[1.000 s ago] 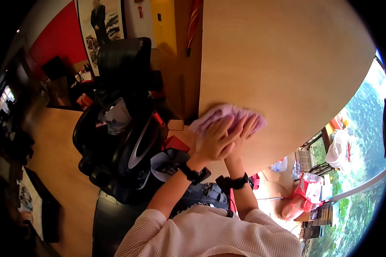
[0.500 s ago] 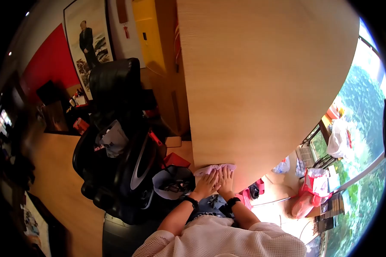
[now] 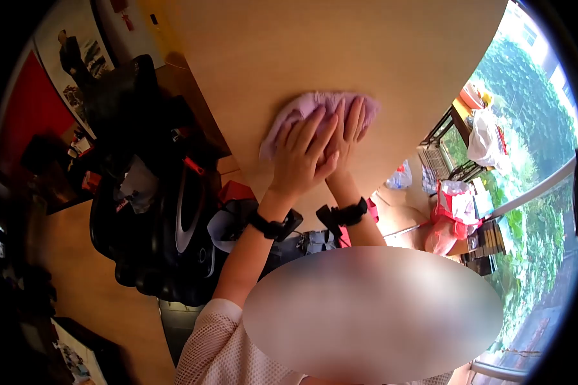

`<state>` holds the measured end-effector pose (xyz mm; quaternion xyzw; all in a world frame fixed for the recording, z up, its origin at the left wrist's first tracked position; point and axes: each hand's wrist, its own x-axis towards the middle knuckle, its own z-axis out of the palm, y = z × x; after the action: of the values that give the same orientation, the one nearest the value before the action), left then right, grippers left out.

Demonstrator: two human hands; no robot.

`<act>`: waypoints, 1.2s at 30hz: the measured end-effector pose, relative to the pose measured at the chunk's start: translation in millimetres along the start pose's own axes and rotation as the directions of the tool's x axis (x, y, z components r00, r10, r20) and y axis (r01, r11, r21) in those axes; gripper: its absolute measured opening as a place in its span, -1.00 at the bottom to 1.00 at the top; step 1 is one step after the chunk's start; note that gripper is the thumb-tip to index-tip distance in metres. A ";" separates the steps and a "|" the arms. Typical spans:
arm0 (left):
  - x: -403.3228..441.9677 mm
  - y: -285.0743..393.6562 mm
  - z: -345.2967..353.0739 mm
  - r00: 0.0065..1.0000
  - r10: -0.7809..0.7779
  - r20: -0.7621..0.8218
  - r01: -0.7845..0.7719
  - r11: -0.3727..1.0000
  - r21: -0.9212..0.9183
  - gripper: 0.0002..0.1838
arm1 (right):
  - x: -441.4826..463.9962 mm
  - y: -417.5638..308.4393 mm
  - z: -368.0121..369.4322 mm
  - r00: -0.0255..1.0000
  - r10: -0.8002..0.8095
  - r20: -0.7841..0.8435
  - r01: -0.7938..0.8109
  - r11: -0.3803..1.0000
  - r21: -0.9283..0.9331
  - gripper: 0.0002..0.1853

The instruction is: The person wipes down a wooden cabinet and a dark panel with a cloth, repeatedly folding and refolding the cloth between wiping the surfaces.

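A crumpled pink cloth [image 3: 315,106] lies against a broad, light wood-coloured panel [image 3: 270,58]. My left hand [image 3: 302,157] presses it with fingers stretched out and spread, thumb pointing to the right. Beside it, my right hand [image 3: 345,138] also lies flat on the cloth, its fingers extended. The two hands nearly touch, and part of the cloth is hidden under them. Each wrist wears a black band with a small dark device.
On the left stands a black massage chair [image 3: 135,212] with a grey bag [image 3: 138,186] on it. A red bag [image 3: 456,205] and a rack with a white bag [image 3: 485,138] stand by the window at right. A blurred oval covers the lower middle.
Both hands and the pink cloth have moved from the panel's lower edge up onto its face, with the arms reaching farther out. The view has shifted too.
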<state>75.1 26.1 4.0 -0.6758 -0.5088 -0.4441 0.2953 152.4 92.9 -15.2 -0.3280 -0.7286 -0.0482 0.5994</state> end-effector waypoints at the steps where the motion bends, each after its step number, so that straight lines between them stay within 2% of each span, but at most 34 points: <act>1: 0.5 1.9 6.9 0.999 -0.010 -0.045 0.010 1.000 0.006 -0.44 | 5.2 1.8 -3.6 1.000 -0.022 -0.005 0.022 1.000 0.002 -0.37; 2: -1.3 4.8 12.0 0.995 -0.017 -0.094 0.019 1.000 0.014 -0.44 | -0.2 7.7 -0.5 0.999 -0.049 -0.009 0.049 0.998 -0.046 -0.40; 3: -16.5 4.2 24.5 0.996 -0.058 -0.072 0.059 0.998 0.011 -0.45 | -12.2 16.7 7.3 0.997 -0.079 -0.013 0.077 0.993 -0.095 -0.43; 5: -68.5 -0.2 69.1 0.995 -0.060 -0.075 0.071 0.985 0.157 -0.45 | -50.4 49.6 27.7 0.977 -0.210 -0.029 0.201 0.960 -0.196 -0.51; 6: -98.0 0.6 88.4 0.996 -0.061 -0.073 0.076 0.970 0.231 -0.45 | -81.2 72.0 36.0 0.975 -0.221 -0.012 0.214 0.954 -0.209 -0.52; 7: -124.9 4.9 100.2 0.996 -0.079 0.030 0.071 0.977 0.200 -0.43 | -116.1 95.7 42.9 0.972 -0.234 0.004 0.229 0.949 -0.219 -0.53; 8: -148.8 9.6 109.5 0.988 -0.089 0.126 0.067 0.983 0.172 -0.40 | -155.8 122.2 48.8 0.975 -0.218 0.033 0.220 0.953 -0.207 -0.51; 10: -189.8 23.6 125.9 0.948 -0.116 0.297 0.075 0.986 0.148 -0.40 | -217.3 146.9 43.4 0.972 -0.057 0.228 0.093 0.985 -0.148 -0.43; 11: -198.2 32.0 126.0 0.946 -0.122 0.300 0.083 0.987 0.139 -0.38 | -231.2 149.6 33.5 0.921 -0.038 0.387 0.126 0.971 -0.202 -0.41; 14: -196.0 46.2 123.2 0.920 -0.156 0.359 0.121 0.986 0.118 -0.38 | -244.6 158.1 24.6 0.837 0.120 0.534 -0.037 0.986 -0.165 -0.39; 17: -167.2 46.6 108.2 0.894 -0.138 0.425 0.115 0.990 0.080 -0.38 | -220.9 146.4 24.4 0.902 0.020 0.432 0.141 0.930 -0.338 -0.40; 19: -121.9 47.6 104.7 0.930 -0.070 0.361 0.064 0.998 0.029 -0.41 | -171.5 133.1 11.8 0.950 0.123 0.288 -0.038 0.958 -0.285 -0.39; 21: -62.9 57.4 98.2 0.945 -0.020 0.325 0.034 0.999 -0.038 -0.41 | -112.9 120.0 -8.9 0.974 0.172 0.147 -0.137 0.966 -0.218 -0.36; 24: 20.5 67.1 79.5 0.976 0.029 0.215 0.001 0.990 -0.139 -0.40 | -31.2 97.4 -34.6 0.989 0.145 0.030 -0.142 0.986 -0.087 -0.32; 25: 32.3 68.2 77.5 0.986 0.042 0.161 -0.014 0.985 -0.169 -0.40 | -19.8 99.8 -33.1 0.991 0.130 0.015 -0.128 0.987 -0.102 -0.32; 28: 34.7 69.1 87.4 0.995 0.014 0.103 0.000 0.991 -0.134 -0.41 | 2.6 115.1 -27.1 0.997 0.071 -0.027 -0.074 0.986 -0.151 -0.33; 30: 13.2 68.4 107.3 0.990 -0.029 0.139 0.035 0.999 -0.040 -0.41 | -0.5 128.4 -25.3 0.999 0.000 -0.033 -0.007 0.979 -0.202 -0.34; 32: -12.4 74.8 124.6 0.977 -0.110 0.185 0.109 0.994 0.016 -0.41 | -25.1 150.7 -18.3 0.996 -0.093 -0.015 0.086 0.960 -0.266 -0.35; 36: -68.4 91.3 160.9 0.966 -0.131 0.223 0.112 0.989 0.098 -0.38 | -107.4 216.4 -4.0 0.982 -0.179 0.061 0.189 0.936 -0.297 -0.36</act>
<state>204.1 105.8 -122.2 -0.6769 -0.5983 -0.3584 0.2353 278.8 214.8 -181.1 -0.3467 -0.7500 -0.2094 0.5229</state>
